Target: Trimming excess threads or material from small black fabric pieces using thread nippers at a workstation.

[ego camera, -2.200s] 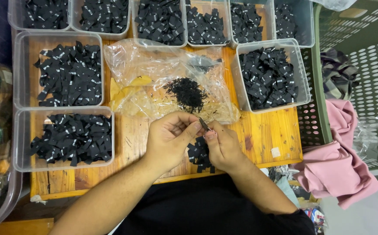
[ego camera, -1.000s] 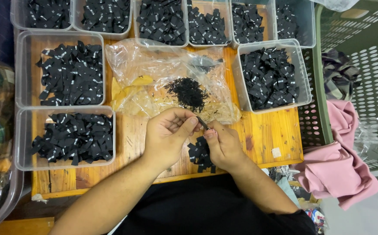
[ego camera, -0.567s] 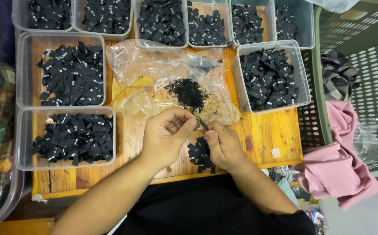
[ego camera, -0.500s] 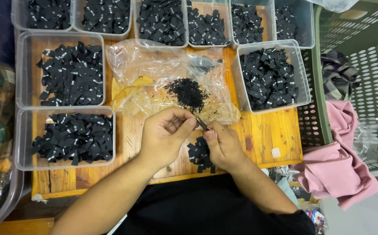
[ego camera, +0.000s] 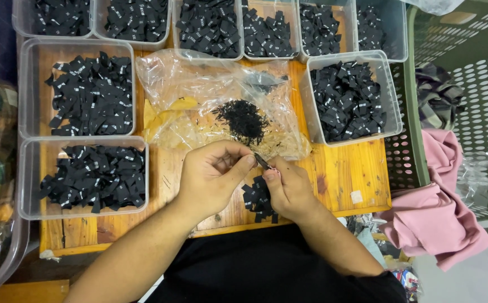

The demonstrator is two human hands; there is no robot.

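My left hand (ego camera: 213,175) and my right hand (ego camera: 288,188) meet over the front of a small wooden table (ego camera: 345,171). Both pinch a small dark piece, a black fabric label (ego camera: 262,162), between thumbs and fingertips. Under my right hand lies a small pile of black labels (ego camera: 255,197). Just beyond the hands a clear plastic bag (ego camera: 199,106) lies open with a heap of fine black scraps (ego camera: 245,119) on it.
Several clear plastic tubs of black labels ring the table: two at the left (ego camera: 75,90) (ego camera: 89,182), one at the right (ego camera: 352,101), a row along the back (ego camera: 210,25). A green perforated basket (ego camera: 480,84) with pink cloth (ego camera: 435,216) stands right.
Hardly anything differs. Both hands stay together on the small label, with only slight finger movement.
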